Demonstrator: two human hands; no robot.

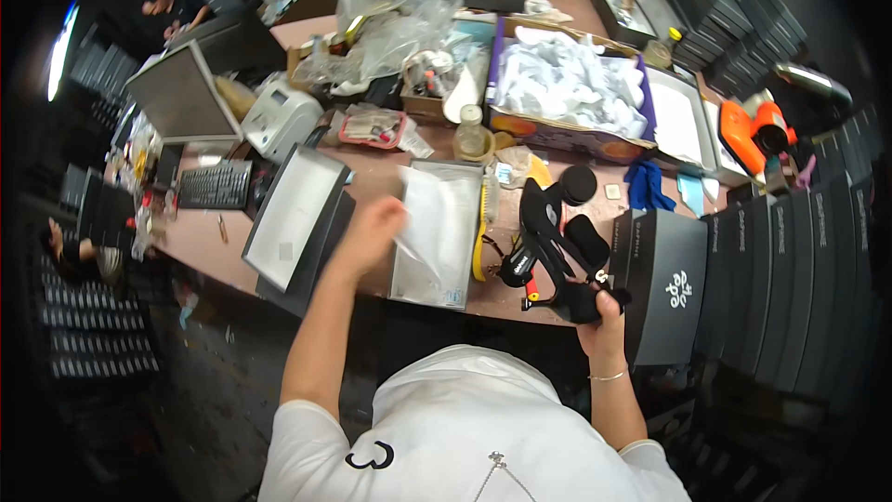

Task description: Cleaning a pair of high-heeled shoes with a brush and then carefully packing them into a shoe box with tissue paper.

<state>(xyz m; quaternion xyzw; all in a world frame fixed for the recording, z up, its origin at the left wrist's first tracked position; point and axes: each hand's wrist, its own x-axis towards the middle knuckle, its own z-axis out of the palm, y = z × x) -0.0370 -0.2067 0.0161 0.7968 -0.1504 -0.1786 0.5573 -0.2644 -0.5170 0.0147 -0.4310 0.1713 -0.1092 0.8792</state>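
Observation:
My right hand (606,318) is closed on a black high-heeled sandal (555,246), held up over the table's front edge; its straps and sole overlap other black parts, so I cannot tell whether a second shoe is with it. On the left, my left hand (376,231) is smeared by motion, with its fingers curled at the edge of white tissue paper (429,223). The paper lies partly raised in an open grey shoebox (400,293). Beside that box rests a dark box lid (295,214) with a white inside, tilted.
Stacked dark shoeboxes (674,288) stand close on the right. A purple carton (576,133) full of white crumpled paper is behind, near a glass jar (472,138). A keyboard (215,185), monitor (184,93) and label printer (282,118) occupy the left. An orange tape dispenser (741,135) sits far right.

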